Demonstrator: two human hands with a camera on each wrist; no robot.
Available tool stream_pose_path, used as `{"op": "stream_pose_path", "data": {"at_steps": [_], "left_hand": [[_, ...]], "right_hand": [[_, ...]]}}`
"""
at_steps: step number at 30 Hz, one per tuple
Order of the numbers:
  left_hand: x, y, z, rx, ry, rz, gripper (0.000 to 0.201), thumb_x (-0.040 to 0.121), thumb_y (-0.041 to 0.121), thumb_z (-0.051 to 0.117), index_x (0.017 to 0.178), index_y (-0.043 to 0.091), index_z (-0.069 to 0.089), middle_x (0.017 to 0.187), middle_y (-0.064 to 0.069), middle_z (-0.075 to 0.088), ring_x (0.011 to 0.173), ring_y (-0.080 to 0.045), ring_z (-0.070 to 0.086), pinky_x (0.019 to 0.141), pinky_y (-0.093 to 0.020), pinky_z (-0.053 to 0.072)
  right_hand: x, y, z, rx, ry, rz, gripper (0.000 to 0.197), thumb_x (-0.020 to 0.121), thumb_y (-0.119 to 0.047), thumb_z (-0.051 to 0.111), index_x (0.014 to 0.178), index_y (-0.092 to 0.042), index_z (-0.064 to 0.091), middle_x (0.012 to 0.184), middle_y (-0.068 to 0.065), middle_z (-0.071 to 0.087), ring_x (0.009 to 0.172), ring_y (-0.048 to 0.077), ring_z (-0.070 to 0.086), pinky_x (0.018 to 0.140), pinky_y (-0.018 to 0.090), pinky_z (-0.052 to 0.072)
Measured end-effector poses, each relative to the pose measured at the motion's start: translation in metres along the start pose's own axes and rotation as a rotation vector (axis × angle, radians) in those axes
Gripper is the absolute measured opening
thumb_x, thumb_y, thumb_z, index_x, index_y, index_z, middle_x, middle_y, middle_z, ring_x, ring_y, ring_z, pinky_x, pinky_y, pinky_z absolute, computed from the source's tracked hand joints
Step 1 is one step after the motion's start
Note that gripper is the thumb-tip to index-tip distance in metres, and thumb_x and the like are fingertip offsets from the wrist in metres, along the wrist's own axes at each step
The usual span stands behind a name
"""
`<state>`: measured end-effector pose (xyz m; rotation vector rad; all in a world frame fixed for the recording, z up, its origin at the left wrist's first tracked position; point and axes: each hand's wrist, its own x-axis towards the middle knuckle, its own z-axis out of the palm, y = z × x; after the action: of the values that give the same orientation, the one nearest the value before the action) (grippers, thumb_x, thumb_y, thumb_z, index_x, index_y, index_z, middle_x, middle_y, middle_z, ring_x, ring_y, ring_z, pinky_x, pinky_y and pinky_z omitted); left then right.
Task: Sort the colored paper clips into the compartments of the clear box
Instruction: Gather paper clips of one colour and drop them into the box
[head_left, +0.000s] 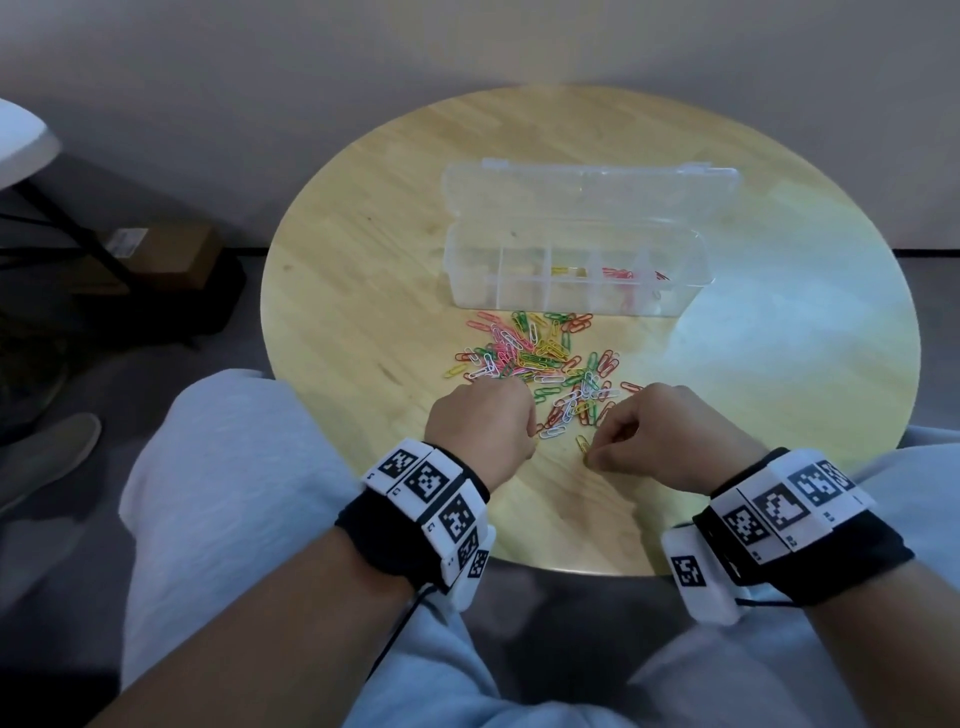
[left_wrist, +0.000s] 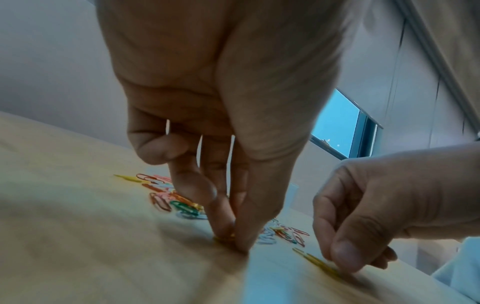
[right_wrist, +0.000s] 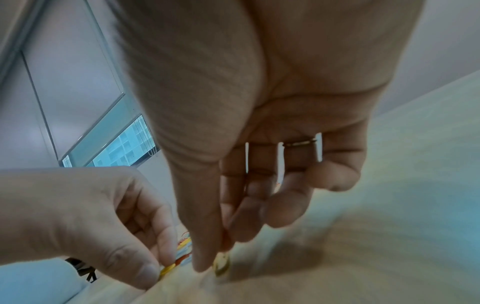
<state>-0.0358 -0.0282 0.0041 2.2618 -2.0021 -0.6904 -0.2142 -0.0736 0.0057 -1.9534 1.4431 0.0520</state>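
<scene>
A heap of colored paper clips (head_left: 540, 358) lies on the round wooden table (head_left: 363, 291), just in front of the clear compartment box (head_left: 470, 270). The box's lid is folded back. Inside it are a few yellow clips (head_left: 563, 271) and red clips (head_left: 623, 273) in separate compartments. My left hand (left_wrist: 235, 240) is at the heap's near left edge (head_left: 498, 410), and its thumb and forefinger pinch a yellow clip (left_wrist: 223, 239) against the tabletop. My right hand (right_wrist: 215, 265) is at the near right (head_left: 592, 457) and pinches another yellow clip (right_wrist: 222, 265) lying on the table.
The table's near edge runs just behind both wrists, with my lap in light trousers (head_left: 218, 493) below it. A cardboard box (head_left: 156, 254) and a shoe (head_left: 47, 452) are on the floor to the left. A wall stands behind the table.
</scene>
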Motion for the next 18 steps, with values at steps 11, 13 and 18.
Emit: {"op": "stream_pose_path", "data": {"at_steps": [11,13,18], "left_hand": [[0.0,-0.004,-0.008,-0.17,0.014,-0.007,0.005,0.074,0.023,0.07,0.072,0.02,0.066,0.075,0.006,0.067,0.075,-0.015,0.064,0.064,-0.028,0.05],[0.004,-0.013,-0.017,-0.357,0.048,-0.039,0.008,0.075,0.016,0.068,0.073,0.024,0.065,0.074,0.008,0.068,0.074,-0.013,0.065,0.064,-0.026,0.049],[0.011,-0.036,-0.027,-0.548,0.13,-0.086,0.018,0.088,0.009,0.054,0.089,0.021,0.067,0.07,0.004,0.064,0.066,-0.013,0.063,0.064,-0.028,0.047]], "right_hand": [[0.004,-0.004,0.007,-0.072,0.049,0.013,0.01,0.069,-0.034,0.082,0.068,-0.031,0.072,0.067,-0.012,0.063,0.068,0.013,0.062,0.065,0.031,0.055],[0.004,-0.005,0.007,-0.109,0.024,0.025,0.01,0.071,-0.029,0.079,0.065,-0.03,0.07,0.071,-0.01,0.066,0.071,0.014,0.064,0.069,0.033,0.058],[0.003,-0.01,0.008,-0.198,-0.037,0.055,0.009,0.071,-0.031,0.073,0.067,-0.027,0.066,0.076,-0.009,0.065,0.073,0.013,0.062,0.066,0.029,0.055]]}}
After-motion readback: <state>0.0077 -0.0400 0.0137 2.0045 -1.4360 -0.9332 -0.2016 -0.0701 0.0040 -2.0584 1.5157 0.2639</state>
